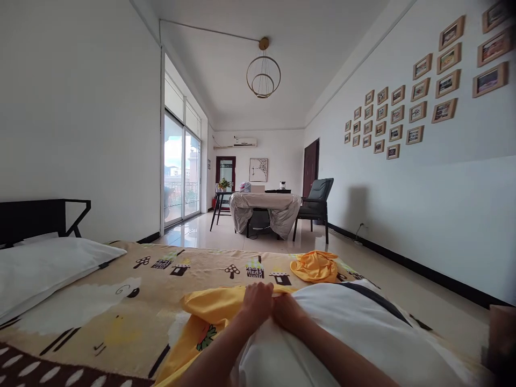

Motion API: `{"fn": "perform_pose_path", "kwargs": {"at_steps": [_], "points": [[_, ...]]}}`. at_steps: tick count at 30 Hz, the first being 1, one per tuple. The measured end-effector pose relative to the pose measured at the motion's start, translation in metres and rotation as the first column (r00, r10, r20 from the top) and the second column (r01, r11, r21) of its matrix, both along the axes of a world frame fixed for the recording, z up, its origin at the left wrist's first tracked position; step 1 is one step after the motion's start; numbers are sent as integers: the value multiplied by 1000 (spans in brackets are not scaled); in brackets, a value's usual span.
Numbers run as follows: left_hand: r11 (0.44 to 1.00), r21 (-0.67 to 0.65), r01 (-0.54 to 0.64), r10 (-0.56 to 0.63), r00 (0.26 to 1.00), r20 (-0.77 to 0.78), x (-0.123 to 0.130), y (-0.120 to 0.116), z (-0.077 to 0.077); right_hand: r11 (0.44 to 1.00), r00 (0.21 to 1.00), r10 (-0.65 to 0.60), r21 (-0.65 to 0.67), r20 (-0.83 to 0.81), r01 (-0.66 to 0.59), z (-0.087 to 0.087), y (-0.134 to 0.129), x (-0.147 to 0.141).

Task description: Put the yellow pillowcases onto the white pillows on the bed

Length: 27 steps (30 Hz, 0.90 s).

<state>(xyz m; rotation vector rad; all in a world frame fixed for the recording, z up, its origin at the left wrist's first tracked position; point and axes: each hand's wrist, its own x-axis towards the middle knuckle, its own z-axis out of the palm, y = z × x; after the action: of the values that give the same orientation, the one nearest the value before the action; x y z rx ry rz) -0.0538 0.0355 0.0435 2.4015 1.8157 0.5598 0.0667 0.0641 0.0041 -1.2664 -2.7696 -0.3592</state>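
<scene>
A yellow pillowcase [213, 302] with a green leafy print lies across the bed in front of me, touching the corner of a white pillow [334, 317] with a dark band. My left hand [258, 301] is closed in a fist on the pillowcase's edge. Close beside it, my right hand [287, 310] is closed at the pillow's corner, where yellow cloth also shows; its fingertips are hidden. Farther back on the bed sits a crumpled yellow cloth [315, 266].
The bed has a beige patterned blanket [153, 290]. Another white pillow [52, 271] lies at the left by a black headboard [32, 220]. Beyond the bed stand a plastic-covered table [264, 201] and a dark chair [318, 204]. Picture frames hang on the right wall.
</scene>
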Motion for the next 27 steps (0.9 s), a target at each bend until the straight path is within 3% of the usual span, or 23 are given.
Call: {"fn": "perform_pose_path", "kwargs": {"at_steps": [4,6,8,10,12,14,16,19,22,24,27], "points": [[993,-58,102,-101,995,7,-37,-29,-20,993,997,-79,-82,25,81,33,-7,34],[989,-79,126,-123,991,50,-59,-44,-29,993,996,-79,-93,-29,76,50,-35,41],[988,-84,128,-116,984,133,-78,-58,-37,997,986,-55,-70,-158,44,54,-74,40],[994,-58,96,-78,964,252,-92,-69,-46,995,970,94,-22,-224,-102,37,-113,36],[998,-33,47,-33,938,344,-104,-77,-55,964,953,263,11,-149,-264,4,-141,30],[999,-35,4,8,937,350,-117,-82,-66,958,954,285,50,-92,-281,-31,-152,25],[996,-67,-56,74,954,289,-136,-87,-74,970,966,242,48,-88,-238,-53,-150,21],[962,-190,-195,220,967,125,-172,-97,-81,968,966,246,-29,-80,-248,-56,-135,16],[868,-409,-280,314,949,17,-202,-112,-79,939,944,328,-99,-33,-329,-44,-122,10],[819,-518,-247,315,948,46,-209,-121,-77,933,942,334,-138,-17,-333,-41,-119,4],[840,-522,-152,264,953,148,-200,-128,-80,957,980,198,-212,-27,-199,-41,-118,-8]]}}
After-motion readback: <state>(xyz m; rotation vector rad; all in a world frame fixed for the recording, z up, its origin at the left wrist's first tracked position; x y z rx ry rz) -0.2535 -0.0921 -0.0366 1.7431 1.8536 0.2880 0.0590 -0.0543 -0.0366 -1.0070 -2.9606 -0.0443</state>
